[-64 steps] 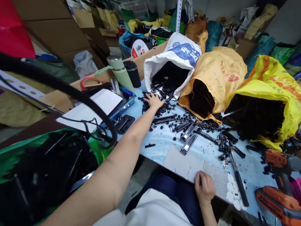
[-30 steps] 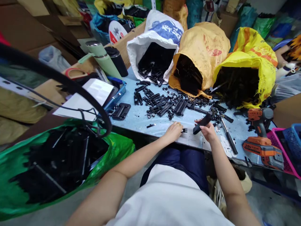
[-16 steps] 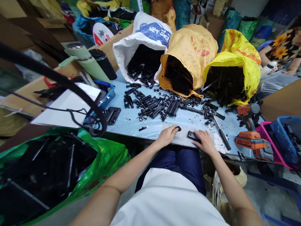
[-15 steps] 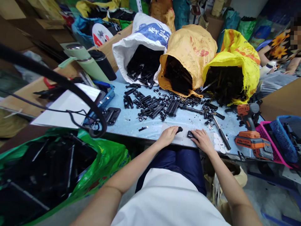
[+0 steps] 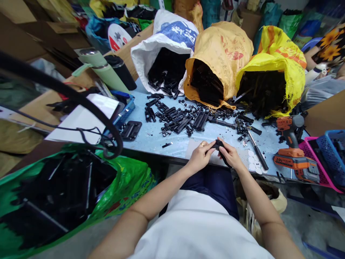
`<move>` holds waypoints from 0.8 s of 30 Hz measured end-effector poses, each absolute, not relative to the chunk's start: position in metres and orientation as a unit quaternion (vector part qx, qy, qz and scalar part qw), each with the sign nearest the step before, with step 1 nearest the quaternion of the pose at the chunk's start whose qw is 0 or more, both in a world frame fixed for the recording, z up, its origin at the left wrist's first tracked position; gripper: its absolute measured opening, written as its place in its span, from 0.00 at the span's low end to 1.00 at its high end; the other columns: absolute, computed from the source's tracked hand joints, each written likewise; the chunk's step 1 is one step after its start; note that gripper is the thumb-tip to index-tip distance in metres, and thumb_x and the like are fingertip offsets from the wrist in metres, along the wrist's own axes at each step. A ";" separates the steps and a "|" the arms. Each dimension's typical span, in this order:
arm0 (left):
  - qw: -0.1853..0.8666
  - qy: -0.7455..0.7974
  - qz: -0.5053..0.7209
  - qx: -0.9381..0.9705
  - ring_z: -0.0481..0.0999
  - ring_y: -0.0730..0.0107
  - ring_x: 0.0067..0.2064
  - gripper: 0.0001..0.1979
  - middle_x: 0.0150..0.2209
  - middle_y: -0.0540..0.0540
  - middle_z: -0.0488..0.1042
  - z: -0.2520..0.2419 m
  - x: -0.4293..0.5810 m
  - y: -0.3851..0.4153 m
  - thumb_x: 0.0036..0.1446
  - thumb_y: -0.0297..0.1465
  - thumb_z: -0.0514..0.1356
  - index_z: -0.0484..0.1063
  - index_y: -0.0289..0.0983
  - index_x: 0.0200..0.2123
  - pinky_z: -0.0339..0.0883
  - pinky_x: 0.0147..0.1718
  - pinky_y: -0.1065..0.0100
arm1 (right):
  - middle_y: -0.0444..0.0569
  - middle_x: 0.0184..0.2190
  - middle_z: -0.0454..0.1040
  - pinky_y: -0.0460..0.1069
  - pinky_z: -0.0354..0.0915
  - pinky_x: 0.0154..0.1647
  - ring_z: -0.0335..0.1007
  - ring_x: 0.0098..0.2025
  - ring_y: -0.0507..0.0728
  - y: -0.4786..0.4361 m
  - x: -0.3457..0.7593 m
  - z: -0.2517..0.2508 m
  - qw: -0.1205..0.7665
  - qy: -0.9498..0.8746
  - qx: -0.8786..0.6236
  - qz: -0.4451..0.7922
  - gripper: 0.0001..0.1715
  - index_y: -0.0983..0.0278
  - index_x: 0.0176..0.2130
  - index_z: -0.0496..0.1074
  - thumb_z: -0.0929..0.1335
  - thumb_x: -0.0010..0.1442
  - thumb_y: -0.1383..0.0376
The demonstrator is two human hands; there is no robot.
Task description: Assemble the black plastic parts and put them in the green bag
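Both my hands meet just above the near edge of the pale blue table. My left hand and my right hand are closed together on a small black plastic part, fingertips pinching it from both sides. A ring shows on my left hand. Beyond the hands a scatter of black plastic parts covers the table's middle. Under the hands lies a grey cardboard sheet.
Three open sacks of black parts lie at the back: white, orange, yellow. An orange cordless drill and a screwdriver lie right, by pink and blue baskets. A green bag of black parts stands left. Another person's flowered sleeve shows far right.
My left hand came back from the white sack's parts to the near edge. Both hands, pressed flat on parts half a second ago, have lifted and joined on one black part.
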State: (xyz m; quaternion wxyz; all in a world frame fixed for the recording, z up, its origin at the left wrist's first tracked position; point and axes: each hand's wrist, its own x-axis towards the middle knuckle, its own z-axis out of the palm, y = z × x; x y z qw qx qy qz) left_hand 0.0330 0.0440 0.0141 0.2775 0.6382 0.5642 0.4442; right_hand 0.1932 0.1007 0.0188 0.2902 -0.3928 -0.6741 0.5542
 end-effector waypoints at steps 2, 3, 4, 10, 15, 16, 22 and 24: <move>0.265 0.571 0.414 0.657 0.70 0.70 0.34 0.17 0.33 0.47 0.68 0.018 0.031 0.043 0.59 0.33 0.52 0.68 0.38 0.51 0.66 0.37 0.68 | 0.44 0.30 0.70 0.45 0.66 0.21 0.62 0.22 0.46 0.105 0.197 0.019 0.279 -0.685 -0.384 0.552 0.31 0.60 0.53 0.67 0.66 0.52 0.50; 0.261 0.572 0.403 0.665 0.70 0.70 0.34 0.17 0.33 0.47 0.68 0.020 0.030 0.043 0.59 0.33 0.52 0.68 0.40 0.51 0.66 0.37 0.69 | 0.44 0.30 0.70 0.45 0.66 0.21 0.62 0.21 0.46 0.106 0.197 0.019 0.281 -0.682 -0.383 0.556 0.32 0.60 0.52 0.68 0.66 0.51 0.50; 0.258 0.570 0.398 0.670 0.70 0.70 0.35 0.17 0.33 0.47 0.68 0.022 0.030 0.044 0.59 0.33 0.52 0.68 0.40 0.51 0.66 0.37 0.69 | 0.44 0.28 0.70 0.45 0.66 0.21 0.62 0.21 0.46 0.107 0.197 0.019 0.289 -0.672 -0.386 0.562 0.33 0.61 0.52 0.68 0.66 0.51 0.49; 0.229 0.549 0.440 0.673 0.70 0.70 0.37 0.17 0.33 0.46 0.68 0.027 0.027 0.054 0.60 0.33 0.51 0.68 0.37 0.51 0.65 0.40 0.71 | 0.42 0.22 0.67 0.45 0.68 0.20 0.63 0.20 0.48 0.105 0.183 0.021 0.353 -0.616 -0.405 0.575 0.38 0.62 0.57 0.62 0.61 0.54 0.44; 0.193 0.550 0.454 0.674 0.70 0.72 0.34 0.17 0.31 0.47 0.68 0.020 0.027 0.048 0.61 0.33 0.50 0.68 0.37 0.50 0.66 0.35 0.72 | 0.46 0.35 0.68 0.45 0.68 0.22 0.63 0.22 0.45 0.112 0.190 0.026 0.311 -0.731 -0.345 0.500 0.29 0.58 0.55 0.64 0.62 0.57 0.50; 0.183 0.553 0.458 0.672 0.70 0.72 0.33 0.17 0.32 0.48 0.68 0.019 0.028 0.046 0.61 0.34 0.50 0.68 0.38 0.50 0.66 0.34 0.72 | 0.46 0.35 0.68 0.44 0.68 0.22 0.63 0.22 0.45 0.114 0.192 0.027 0.303 -0.755 -0.329 0.479 0.28 0.58 0.55 0.64 0.62 0.58 0.51; 0.096 0.570 0.563 0.591 0.70 0.73 0.34 0.17 0.32 0.46 0.67 0.013 0.055 0.044 0.63 0.33 0.46 0.67 0.38 0.52 0.66 0.34 0.72 | 0.48 0.34 0.68 0.44 0.68 0.22 0.62 0.23 0.47 0.107 0.184 0.028 0.334 -0.800 -0.328 0.376 0.28 0.58 0.59 0.59 0.58 0.62 0.53; 0.069 0.572 0.602 0.553 0.69 0.72 0.35 0.18 0.34 0.45 0.68 0.014 0.063 0.045 0.64 0.33 0.46 0.65 0.38 0.53 0.67 0.36 0.70 | 0.50 0.37 0.69 0.45 0.68 0.22 0.62 0.22 0.47 0.100 0.177 0.028 0.344 -0.798 -0.339 0.361 0.29 0.59 0.59 0.57 0.57 0.62 0.53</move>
